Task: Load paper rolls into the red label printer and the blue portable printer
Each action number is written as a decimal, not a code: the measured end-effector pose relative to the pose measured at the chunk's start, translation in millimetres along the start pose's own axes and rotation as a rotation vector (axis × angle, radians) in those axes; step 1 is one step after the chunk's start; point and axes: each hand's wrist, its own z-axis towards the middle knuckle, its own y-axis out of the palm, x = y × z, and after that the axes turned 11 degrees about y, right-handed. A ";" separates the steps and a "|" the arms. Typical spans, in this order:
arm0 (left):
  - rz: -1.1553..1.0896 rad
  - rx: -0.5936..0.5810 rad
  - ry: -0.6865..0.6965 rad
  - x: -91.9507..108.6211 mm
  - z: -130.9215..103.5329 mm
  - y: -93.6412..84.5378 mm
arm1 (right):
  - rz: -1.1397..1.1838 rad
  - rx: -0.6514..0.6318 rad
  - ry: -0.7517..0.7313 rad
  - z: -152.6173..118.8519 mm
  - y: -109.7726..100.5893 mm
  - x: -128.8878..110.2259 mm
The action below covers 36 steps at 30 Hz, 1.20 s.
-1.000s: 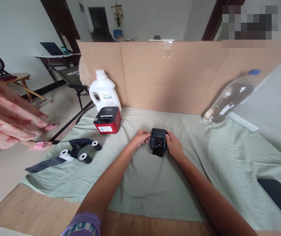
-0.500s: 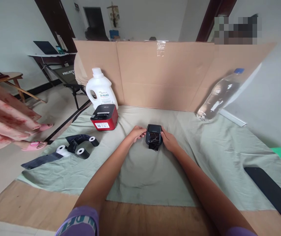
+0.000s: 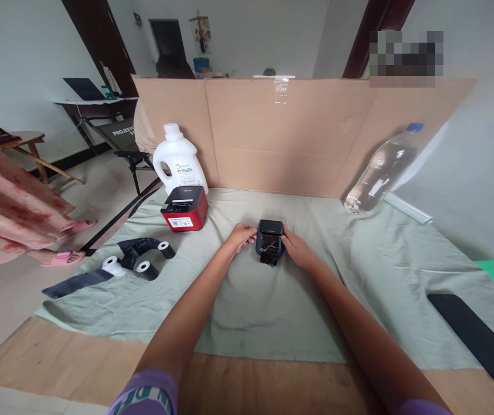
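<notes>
A small black receipt printer [image 3: 271,226] sits on the green cloth in front of me, with a strip of dark, marbled paper [image 3: 270,245] hanging over its near side. My left hand [image 3: 243,236] is at its left edge, fingers curled and pinched against the casing. On the opposite side, my right hand [image 3: 296,245] grips the casing, the thumb near its upper corner. Fingertips behind the printer are hidden. To the left lie several paper rolls [image 3: 146,269], one with a long dark strip [image 3: 80,283] unrolled.
A red and black printer [image 3: 186,208] stands before a white detergent bottle [image 3: 180,161] at the back left. A cardboard panel [image 3: 272,138] borders the far side. A clear bottle [image 3: 383,170] leans at right; a dark flat slab [image 3: 475,340] lies near right. A person in a pink skirt [image 3: 8,207] stands left.
The view has shifted slightly. Both hands stay at the printer's sides; the right thumb seems a little more over its edge.
</notes>
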 end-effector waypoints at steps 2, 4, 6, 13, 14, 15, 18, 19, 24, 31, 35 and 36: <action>0.022 0.006 0.068 -4.9 -4.0 1.4 | 0.013 0.044 0.019 -2.3 0.6 -2.7; 0.055 0.019 0.153 -11.9 -11.3 3.2 | 0.042 0.099 0.040 -5.0 1.3 -5.1; 0.096 0.038 0.244 -19.3 -20.7 4.7 | 0.084 0.163 0.046 -6.9 2.3 -6.4; 0.370 0.069 0.491 -26.8 -42.8 6.6 | 0.144 0.225 -0.068 1.9 0.6 -7.2; 0.405 0.062 0.505 -25.7 -43.6 6.7 | 0.133 0.216 -0.057 5.6 -0.9 -8.1; 0.424 0.057 0.508 -24.6 -44.0 6.9 | 0.115 0.207 -0.038 9.8 -2.7 -9.3; 0.463 0.062 0.512 -21.6 -44.9 7.5 | 0.036 0.160 0.043 22.9 -9.7 -15.9; 0.473 0.067 0.509 -20.9 -45.1 7.7 | 0.003 0.141 0.071 26.8 -12.8 -19.2; 0.460 0.069 0.484 -19.1 -46.1 7.6 | -0.232 0.160 0.161 38.5 -33.4 -43.1; 0.414 0.065 0.503 -24.2 -43.3 5.9 | -0.489 -0.103 -0.010 68.0 -33.0 -62.9; 0.434 0.056 0.506 -26.5 -41.3 5.7 | -0.510 -0.146 0.037 80.7 -23.7 -63.8; 0.436 0.056 0.505 -26.4 -41.0 5.7 | -0.503 -0.154 0.037 80.9 -25.0 -64.6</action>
